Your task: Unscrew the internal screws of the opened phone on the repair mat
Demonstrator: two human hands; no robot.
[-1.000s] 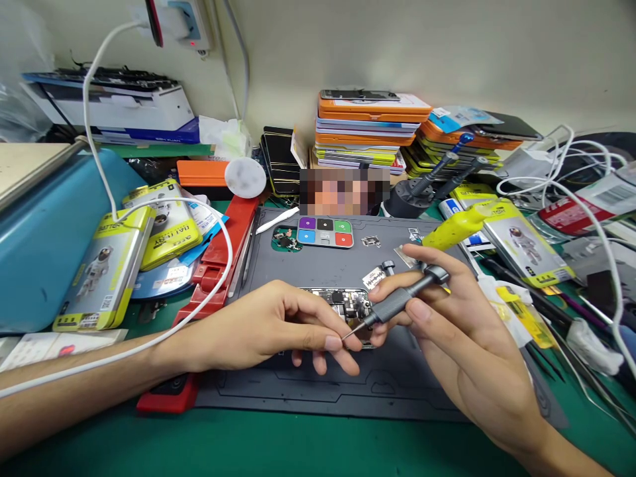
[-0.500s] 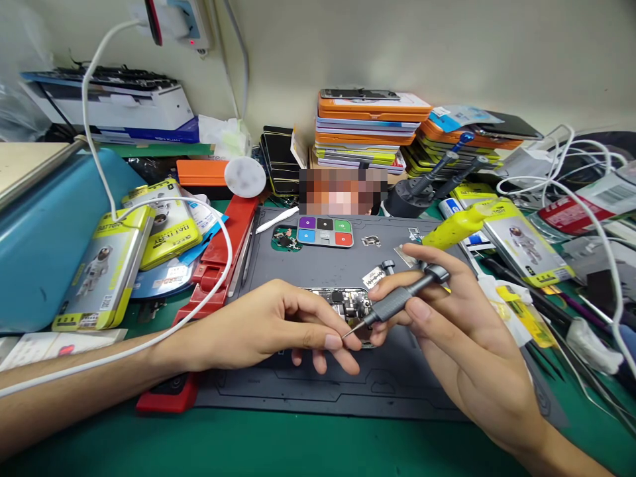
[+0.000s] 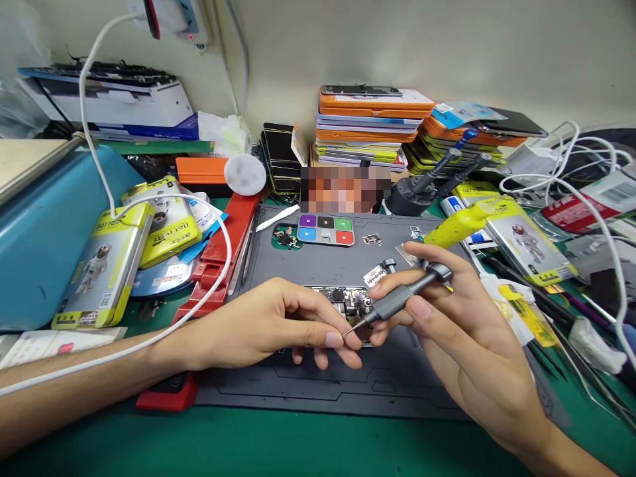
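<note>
My right hand [image 3: 462, 331] grips a dark grey precision screwdriver [image 3: 402, 299], its shaft slanting down to the left. My left hand [image 3: 293, 324] pinches thumb and forefinger together at the screwdriver's tip; whether a tiny part such as a screw sits there is too small to tell. Beneath both hands, an opened phone [image 3: 354, 301] with bare circuitry lies on the dark grey work mat [image 3: 318, 391], partly covered by my fingers. Just beyond the right hand's fingers are a razor blade [image 3: 375, 274] and a small dark knob-ended tool [image 3: 389, 265].
A multicoloured screw tray [image 3: 325, 230] lies at the mat's far side beside a small green-backed part [image 3: 287, 237]. Left stand a red clamp [image 3: 211, 265] and battery boxes [image 3: 102, 271]. A white cable [image 3: 228, 245] crosses my left forearm. A screwdriver holder [image 3: 410, 192] and yellow bottle [image 3: 454, 224] stand right.
The view has shifted very slightly. Both hands and the screwdriver hold practically the same pose, with the tip still at the left fingertips.
</note>
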